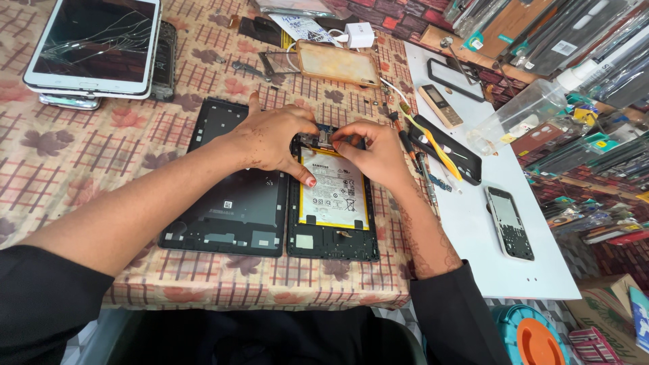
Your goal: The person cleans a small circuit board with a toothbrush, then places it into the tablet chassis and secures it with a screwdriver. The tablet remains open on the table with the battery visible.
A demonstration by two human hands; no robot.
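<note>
A person in black sleeves is working at a table covered by a patterned floral cloth. Both hands are meeting over the top end of an opened tablet, which is lying face down near the middle of the table, toward its front edge, with a white and yellow battery showing inside. The left hand is curling over the tablet's upper left corner, its thumb pressing down on the battery. The right hand is pinching with fingertips at the small parts along the tablet's top edge; what it is gripping is too small to tell. Just left of the tablet, touching it, the dark back cover is lying flat. A white tablet with a cracked screen is sitting at the far left corner. On a white board along the right edge, a small phone is lying.
</note>
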